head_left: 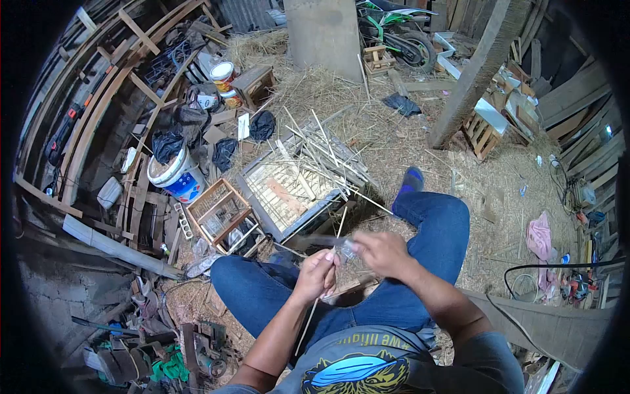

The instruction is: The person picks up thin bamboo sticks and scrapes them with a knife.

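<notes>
Straw and shavings littered the floor [489, 190], with loose sticks [328, 154] heaped within reach across a framed tray [261, 209] toward eleven o'clock. Centrally, the left hand [316, 276] pinched a thin stick [308, 326], evidently steadying it; the right hand [382, 255] gripped something blurred, perhaps a knife [321, 243]. Yellow shirt lettering [374, 340], at six o'clock, began "#we".

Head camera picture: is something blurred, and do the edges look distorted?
Head view: the right hand and blade-like tool look motion-blurred, the left hand sharper; corners fall black, and the wooden rails at left curve, probably lens distortion.
</notes>
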